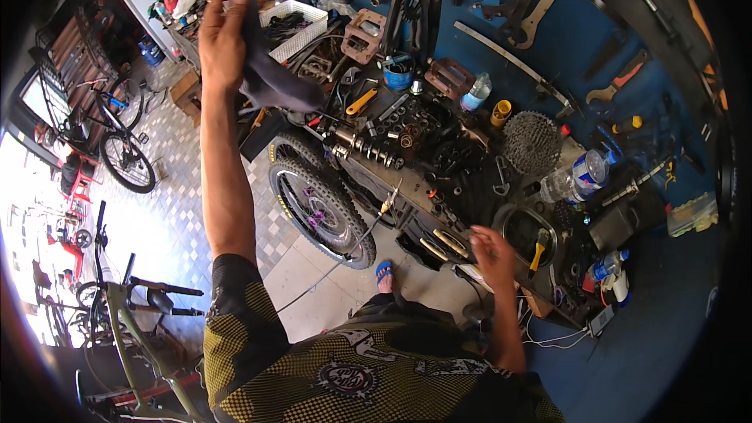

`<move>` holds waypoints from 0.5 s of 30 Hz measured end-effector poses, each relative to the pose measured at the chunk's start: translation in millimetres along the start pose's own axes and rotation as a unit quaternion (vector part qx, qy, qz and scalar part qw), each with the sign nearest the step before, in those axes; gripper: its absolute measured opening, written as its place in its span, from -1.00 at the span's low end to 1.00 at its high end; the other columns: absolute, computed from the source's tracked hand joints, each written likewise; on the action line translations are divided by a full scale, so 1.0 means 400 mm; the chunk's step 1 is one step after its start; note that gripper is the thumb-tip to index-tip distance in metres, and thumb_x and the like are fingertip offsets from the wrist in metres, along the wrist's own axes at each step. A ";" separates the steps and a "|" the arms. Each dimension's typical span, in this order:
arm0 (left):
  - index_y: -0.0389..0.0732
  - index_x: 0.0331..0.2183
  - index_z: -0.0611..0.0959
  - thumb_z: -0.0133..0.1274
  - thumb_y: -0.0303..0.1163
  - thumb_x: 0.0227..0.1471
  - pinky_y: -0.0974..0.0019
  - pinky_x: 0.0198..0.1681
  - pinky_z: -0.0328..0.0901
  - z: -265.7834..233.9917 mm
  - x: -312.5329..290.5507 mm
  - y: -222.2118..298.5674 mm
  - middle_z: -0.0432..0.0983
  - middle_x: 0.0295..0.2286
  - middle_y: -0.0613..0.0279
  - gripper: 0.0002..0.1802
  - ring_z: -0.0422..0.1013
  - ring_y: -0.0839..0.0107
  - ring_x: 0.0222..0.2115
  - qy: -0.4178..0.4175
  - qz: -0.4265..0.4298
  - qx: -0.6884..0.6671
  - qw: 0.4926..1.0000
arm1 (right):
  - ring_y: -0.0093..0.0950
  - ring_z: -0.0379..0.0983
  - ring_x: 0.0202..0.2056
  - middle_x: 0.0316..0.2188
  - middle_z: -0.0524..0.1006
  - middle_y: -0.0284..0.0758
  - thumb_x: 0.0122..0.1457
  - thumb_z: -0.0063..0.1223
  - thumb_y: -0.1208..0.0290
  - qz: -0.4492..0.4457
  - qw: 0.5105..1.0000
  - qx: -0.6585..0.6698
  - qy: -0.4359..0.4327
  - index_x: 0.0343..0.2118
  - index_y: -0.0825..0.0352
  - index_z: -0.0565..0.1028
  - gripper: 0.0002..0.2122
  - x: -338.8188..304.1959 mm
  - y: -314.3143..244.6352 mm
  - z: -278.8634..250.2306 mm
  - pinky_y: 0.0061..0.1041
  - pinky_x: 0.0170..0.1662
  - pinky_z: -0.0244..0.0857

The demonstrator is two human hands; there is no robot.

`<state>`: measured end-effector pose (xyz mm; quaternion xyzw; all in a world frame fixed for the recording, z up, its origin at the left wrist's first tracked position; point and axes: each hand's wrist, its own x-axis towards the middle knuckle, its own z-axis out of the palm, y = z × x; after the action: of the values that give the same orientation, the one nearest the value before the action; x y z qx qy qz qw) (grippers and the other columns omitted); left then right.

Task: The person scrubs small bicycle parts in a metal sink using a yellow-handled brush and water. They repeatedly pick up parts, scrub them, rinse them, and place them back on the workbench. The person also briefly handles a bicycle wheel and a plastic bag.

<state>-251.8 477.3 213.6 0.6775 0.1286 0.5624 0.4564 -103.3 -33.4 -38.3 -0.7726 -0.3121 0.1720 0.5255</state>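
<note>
My left hand point(222, 43) is raised at the end of an outstretched arm, its fingers closed on a dark grey cloth point(278, 84). The cloth hangs down to the right of the hand, over the far end of the cluttered workbench. Close to the bench's near edge is my right hand point(495, 257), holding nothing, its fingers loosely bent and slightly apart. A yellow-handled brush point(539, 251) lies just right of it. Across the bench are small metal parts, a large bicycle cassette point(533, 142), a yellow-handled tool point(361, 102) and a blue tin point(398, 74).
Bicycle wheels with knobby tyres point(325, 204) stand against the bench front. A white basket point(301, 31) sits at the bench's far end. Plastic bottles point(576, 176) stand near the blue tool wall point(501, 70). A green bicycle frame point(129, 329) is at lower left.
</note>
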 end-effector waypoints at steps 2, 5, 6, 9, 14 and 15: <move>-0.19 -0.07 0.69 0.04 -0.31 0.40 0.51 -0.24 0.38 0.057 -0.102 0.108 0.66 -0.30 0.31 -0.78 0.49 0.63 -0.29 -0.095 0.000 0.120 0.988 | -0.57 0.58 -0.17 -0.05 0.66 -0.23 0.43 0.12 0.33 0.004 0.969 0.223 -0.107 0.06 0.40 0.60 -0.72 0.025 -0.024 0.085 -0.52 -0.11 0.46; -0.24 -0.11 0.69 0.06 -0.45 0.30 0.30 -0.07 0.46 0.178 -0.331 0.186 0.64 -0.13 0.20 -0.82 0.55 0.35 -0.17 -0.314 -0.061 0.167 0.933 | -0.53 0.58 -0.08 0.01 0.63 -0.21 0.48 -0.08 -0.01 0.108 0.853 0.412 -0.300 0.12 0.38 0.53 -0.51 0.021 -0.006 0.213 -0.52 -0.05 0.44; -0.24 -0.09 0.69 0.10 -0.50 0.23 0.20 -0.04 0.49 0.198 -0.435 0.117 0.65 -0.08 0.13 -0.78 0.58 0.27 -0.11 -0.376 0.072 0.110 0.917 | -0.51 0.58 -0.06 0.01 0.62 -0.21 0.47 -0.13 -0.13 0.157 0.789 0.486 -0.341 0.15 0.35 0.51 -0.43 0.010 -0.017 0.267 -0.52 -0.03 0.44; -0.22 -0.03 0.68 0.10 -0.52 0.15 0.12 -0.03 0.48 0.293 -0.785 0.089 0.67 -0.11 0.02 -0.68 0.60 0.08 -0.10 -0.608 -0.053 0.014 0.792 | -0.49 0.56 -0.03 0.01 0.61 -0.21 0.46 -0.10 -0.07 0.265 0.660 0.618 -0.337 0.15 0.35 0.50 -0.47 -0.066 -0.002 0.381 -0.48 0.01 0.42; -0.14 -0.01 0.68 0.08 -0.32 0.27 0.04 -0.03 0.47 0.265 -1.086 0.182 0.66 -0.12 0.00 -0.72 0.58 0.01 -0.08 -0.606 -0.139 0.084 0.779 | -0.47 0.54 0.01 0.02 0.60 -0.21 0.44 -0.06 0.04 0.230 0.736 0.606 -0.195 0.16 0.36 0.49 -0.53 -0.215 0.059 0.378 -0.42 0.09 0.39; -0.12 -0.01 0.69 0.08 -0.28 0.29 0.04 -0.04 0.48 0.238 -1.111 0.195 0.67 -0.13 0.01 -0.71 0.60 0.05 -0.10 -0.569 -0.160 0.053 0.805 | -0.46 0.54 0.02 0.02 0.59 -0.21 0.44 -0.05 0.06 0.201 0.765 0.582 -0.189 0.16 0.36 0.48 -0.54 -0.233 0.062 0.358 -0.40 0.10 0.38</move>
<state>-343.2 83.7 -8.5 0.8691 -0.0181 -0.0127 0.4942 -250.3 -0.6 -122.3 -0.3158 -0.0828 0.5643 0.7583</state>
